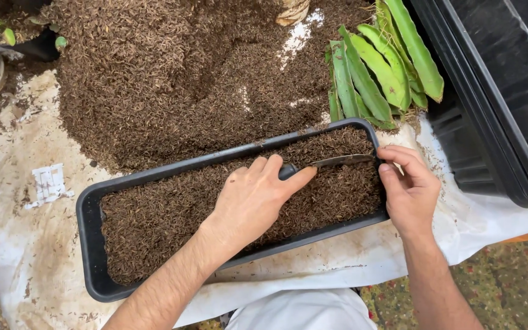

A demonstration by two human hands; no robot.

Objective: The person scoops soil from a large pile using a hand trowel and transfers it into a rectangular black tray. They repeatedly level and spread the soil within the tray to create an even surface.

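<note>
Pinching the trowel handle, the left hand's grip aims its blade along the black planter tray toward the right hand, curled over the tray's right rim.

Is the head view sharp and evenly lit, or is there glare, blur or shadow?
Head view: even, soft light; the left hand, right hand and planter tray are sharp; faint shine on the trowel blade; black bin at right is dark, with little detail.

I see a matt black plastic trough holding coarse, fibrous brown mulch. A dull metal blade lies in it. Beyond the trough, waxy smooth green cuttings; under it, stained white sheeting.
</note>
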